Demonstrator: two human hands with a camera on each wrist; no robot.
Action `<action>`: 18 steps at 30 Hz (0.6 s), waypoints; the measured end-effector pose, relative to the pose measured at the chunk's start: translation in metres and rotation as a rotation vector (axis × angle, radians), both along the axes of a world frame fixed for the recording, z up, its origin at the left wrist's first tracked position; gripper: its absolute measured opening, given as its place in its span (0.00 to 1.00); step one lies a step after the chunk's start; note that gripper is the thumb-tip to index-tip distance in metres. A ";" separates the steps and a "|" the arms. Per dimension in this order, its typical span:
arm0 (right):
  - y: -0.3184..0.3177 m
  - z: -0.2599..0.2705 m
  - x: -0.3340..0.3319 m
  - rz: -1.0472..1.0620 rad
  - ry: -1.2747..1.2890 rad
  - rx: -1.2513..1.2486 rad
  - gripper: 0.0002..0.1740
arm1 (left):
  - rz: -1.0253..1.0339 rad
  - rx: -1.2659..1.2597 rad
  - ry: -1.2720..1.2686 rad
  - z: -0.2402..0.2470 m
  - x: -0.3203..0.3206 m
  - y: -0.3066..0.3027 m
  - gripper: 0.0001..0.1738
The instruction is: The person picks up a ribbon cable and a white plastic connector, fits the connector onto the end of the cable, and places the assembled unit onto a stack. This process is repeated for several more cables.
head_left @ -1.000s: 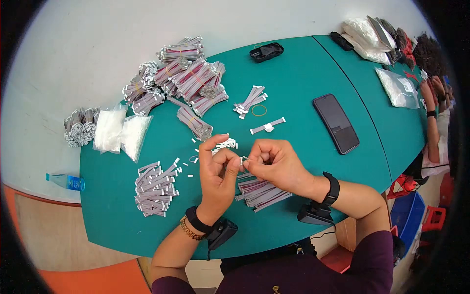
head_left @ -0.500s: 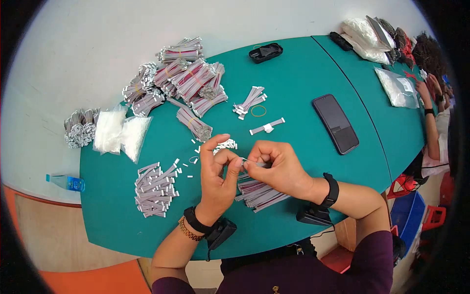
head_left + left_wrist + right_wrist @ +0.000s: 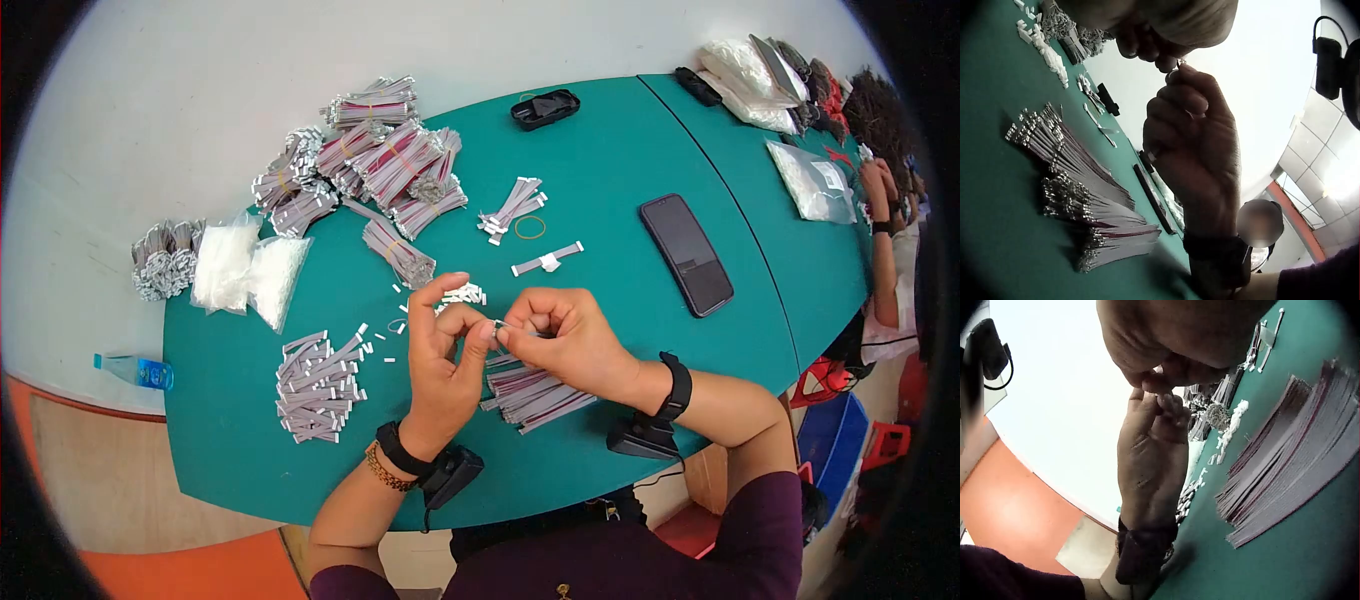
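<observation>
fingers meet above a green table (image 3: 560, 480): thumb and fingertip of the left hand (image 3: 446, 355) pinch at a small white piece (image 3: 496, 324), index finger raised in a bend, while the right hand (image 3: 570, 340) pinches from the other side, its remaining fingers curled. the piece is up between the two sets of fingertips, off the table, so the work sits at that joint; whether anything is fitted there is too small to tell.

just below the right fingers, strips (image 3: 535, 393) fan out, their ends metallic in the left wrist view. just beyond the left fingers lie loose white bits (image 3: 463, 295); to their left, a heap of white-tipped strips (image 3: 318, 390). past the right fingertips come a lone strip (image 3: 565, 252), a rubber band (image 3: 530, 228) and a phone (image 3: 687, 255). farther out rest tied bundles (image 3: 395, 165), plastic bags (image 3: 225, 265) and a black case (image 3: 545, 108), with another person's arm (image 3: 885, 275) at far right.
</observation>
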State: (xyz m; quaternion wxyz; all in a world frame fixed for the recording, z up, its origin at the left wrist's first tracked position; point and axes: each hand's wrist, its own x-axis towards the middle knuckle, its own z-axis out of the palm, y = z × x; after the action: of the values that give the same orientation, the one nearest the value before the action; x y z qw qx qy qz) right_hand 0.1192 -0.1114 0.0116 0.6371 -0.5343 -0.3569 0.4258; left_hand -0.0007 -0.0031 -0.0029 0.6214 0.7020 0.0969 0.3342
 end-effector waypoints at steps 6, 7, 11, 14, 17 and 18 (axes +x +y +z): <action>0.001 0.000 0.001 0.031 0.086 -0.008 0.08 | -0.001 0.023 0.004 0.001 0.001 0.000 0.25; 0.001 0.000 0.001 0.032 0.080 -0.010 0.09 | 0.001 0.033 0.007 0.002 0.000 0.000 0.25; 0.002 -0.003 0.002 0.034 0.090 -0.021 0.09 | -0.042 -0.073 0.026 0.003 0.000 0.001 0.24; 0.002 -0.001 0.002 0.030 0.084 -0.014 0.08 | -0.045 -0.100 0.029 0.002 0.001 0.002 0.24; 0.000 -0.004 0.000 0.017 0.059 -0.017 0.08 | -0.022 -0.046 0.024 0.002 0.000 0.000 0.23; 0.000 -0.005 0.000 0.010 0.049 -0.021 0.08 | -0.014 -0.028 0.020 0.002 0.001 0.000 0.23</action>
State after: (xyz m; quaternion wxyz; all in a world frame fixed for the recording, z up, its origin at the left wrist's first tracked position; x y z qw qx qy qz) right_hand 0.1191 -0.1113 0.0064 0.6378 -0.5284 -0.3394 0.4458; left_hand -0.0002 -0.0035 -0.0012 0.6325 0.6972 0.1028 0.3214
